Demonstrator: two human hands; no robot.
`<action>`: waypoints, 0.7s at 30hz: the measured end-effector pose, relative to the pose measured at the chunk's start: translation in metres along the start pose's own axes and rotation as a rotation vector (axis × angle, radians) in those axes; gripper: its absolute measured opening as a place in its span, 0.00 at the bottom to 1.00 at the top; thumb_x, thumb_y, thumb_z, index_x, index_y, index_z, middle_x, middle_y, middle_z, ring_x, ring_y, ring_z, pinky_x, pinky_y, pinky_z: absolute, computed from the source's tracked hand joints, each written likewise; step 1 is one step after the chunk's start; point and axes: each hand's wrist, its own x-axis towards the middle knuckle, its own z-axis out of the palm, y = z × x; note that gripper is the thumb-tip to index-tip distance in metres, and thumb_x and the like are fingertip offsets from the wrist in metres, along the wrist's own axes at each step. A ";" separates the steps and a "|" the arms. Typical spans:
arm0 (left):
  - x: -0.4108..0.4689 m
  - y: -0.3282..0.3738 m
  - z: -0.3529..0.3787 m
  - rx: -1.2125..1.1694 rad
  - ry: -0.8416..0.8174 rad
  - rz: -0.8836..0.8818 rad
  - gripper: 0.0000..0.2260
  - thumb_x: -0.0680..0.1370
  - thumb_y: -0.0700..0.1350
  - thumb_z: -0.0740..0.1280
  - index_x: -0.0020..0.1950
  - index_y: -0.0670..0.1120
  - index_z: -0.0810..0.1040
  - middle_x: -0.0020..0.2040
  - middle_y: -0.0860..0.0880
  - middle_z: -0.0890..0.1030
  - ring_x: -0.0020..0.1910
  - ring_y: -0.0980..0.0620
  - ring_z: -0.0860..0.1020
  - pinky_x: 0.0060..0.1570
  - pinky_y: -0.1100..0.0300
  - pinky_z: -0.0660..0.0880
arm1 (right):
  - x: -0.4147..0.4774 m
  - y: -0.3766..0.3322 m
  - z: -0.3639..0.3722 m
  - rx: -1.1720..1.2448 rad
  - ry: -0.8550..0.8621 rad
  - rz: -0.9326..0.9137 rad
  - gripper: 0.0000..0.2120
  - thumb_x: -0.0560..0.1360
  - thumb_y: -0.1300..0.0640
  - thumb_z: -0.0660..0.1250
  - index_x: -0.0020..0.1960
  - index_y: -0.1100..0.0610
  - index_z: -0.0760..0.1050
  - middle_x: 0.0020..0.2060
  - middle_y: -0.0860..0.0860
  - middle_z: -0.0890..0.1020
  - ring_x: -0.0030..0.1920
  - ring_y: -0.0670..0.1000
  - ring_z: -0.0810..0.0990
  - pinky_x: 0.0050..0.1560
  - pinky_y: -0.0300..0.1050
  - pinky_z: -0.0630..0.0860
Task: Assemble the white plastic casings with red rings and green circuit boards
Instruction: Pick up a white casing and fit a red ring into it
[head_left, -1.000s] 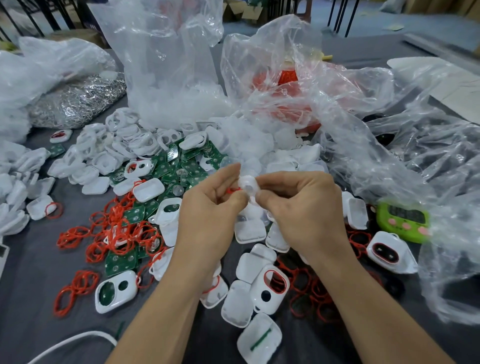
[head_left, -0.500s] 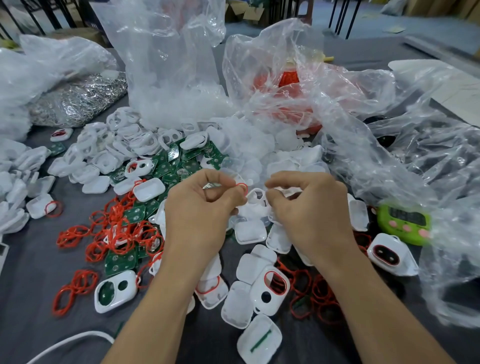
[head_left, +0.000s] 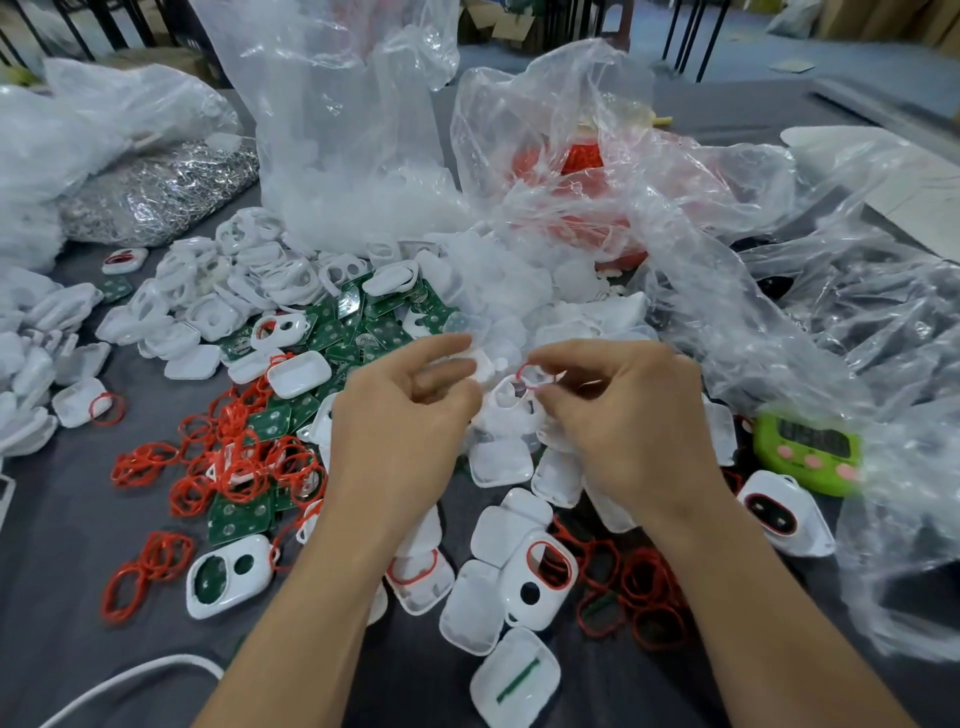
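Head view: right hand (head_left: 634, 431) pinches a thin red ring (head_left: 531, 375); left hand (head_left: 400, 431) curled, grip unclear; loose casings (head_left: 470, 605) crowd the table (head_left: 62, 545).

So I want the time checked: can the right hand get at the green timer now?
Probably yes: the green timer lies right of the right hand, only low white casings between; clear plastic drapes just its outer edge. That hand pinches a red ring, though.

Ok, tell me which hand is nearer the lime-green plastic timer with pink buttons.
Right. The right hand, pinching a small red ring, is left of the lime-green plastic timer in the view, apart from it. The left hand is farther left, beyond the right hand.
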 end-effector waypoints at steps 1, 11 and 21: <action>-0.002 0.001 0.001 0.169 0.038 0.047 0.22 0.72 0.52 0.74 0.66 0.62 0.79 0.52 0.65 0.85 0.46 0.63 0.84 0.54 0.56 0.81 | 0.004 0.003 -0.003 0.075 0.017 0.071 0.11 0.71 0.60 0.79 0.46 0.43 0.87 0.38 0.34 0.85 0.36 0.38 0.85 0.40 0.32 0.81; -0.016 -0.008 0.039 0.585 -0.069 0.247 0.47 0.69 0.56 0.79 0.79 0.58 0.53 0.57 0.60 0.81 0.58 0.56 0.77 0.60 0.55 0.72 | 0.018 0.012 -0.001 0.600 -0.062 0.419 0.08 0.75 0.68 0.73 0.46 0.56 0.85 0.40 0.55 0.88 0.35 0.52 0.87 0.35 0.40 0.81; -0.012 0.001 0.024 0.371 -0.019 0.107 0.45 0.68 0.37 0.74 0.75 0.67 0.58 0.48 0.65 0.81 0.45 0.58 0.80 0.47 0.52 0.78 | 0.010 0.008 0.003 0.569 -0.263 0.264 0.12 0.70 0.73 0.74 0.45 0.58 0.87 0.37 0.53 0.88 0.33 0.46 0.83 0.34 0.35 0.76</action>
